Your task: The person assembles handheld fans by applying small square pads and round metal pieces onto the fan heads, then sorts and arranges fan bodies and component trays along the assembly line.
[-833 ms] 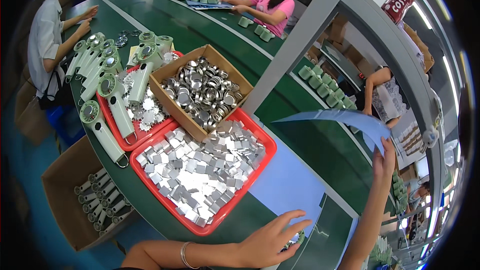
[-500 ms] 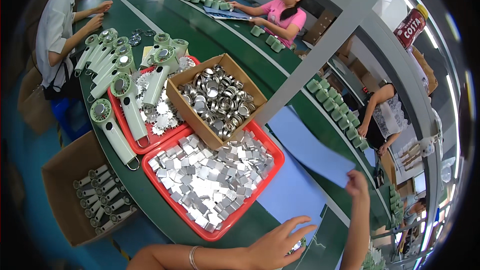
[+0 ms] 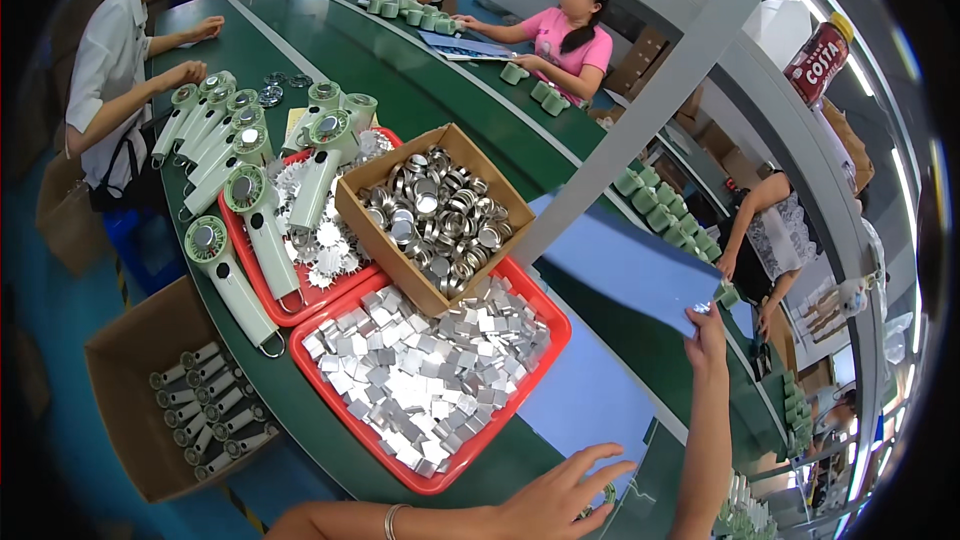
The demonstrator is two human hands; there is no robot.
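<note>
My right hand (image 3: 707, 338) is closed on the near corner of a blue sheet (image 3: 630, 258), which is lifted and bowed above the bench. A small shiny silver spot shows at its fingertips, too small to name. Another blue sheet (image 3: 590, 395) lies flat beneath, beside the red tray. My left hand (image 3: 555, 495), with a bracelet on its wrist, hovers at the near edge with fingers spread. Partly hidden under its fingers is a small round green part (image 3: 608, 493); I cannot tell whether the hand touches it.
A red tray (image 3: 558, 340) holds silver square plates. A cardboard box (image 3: 355, 202) of round metal caps rests across it. Several pale green handheld fans (image 3: 238, 290) lie at the left, more in a floor carton (image 3: 110, 380). A grey post (image 3: 640, 120) rises beyond. Other people work around the bench.
My right hand has raised the blue sheet's near corner farther away from me. My left hand has shifted slightly, its fingers still spread. The co-worker at left has moved their hands.
</note>
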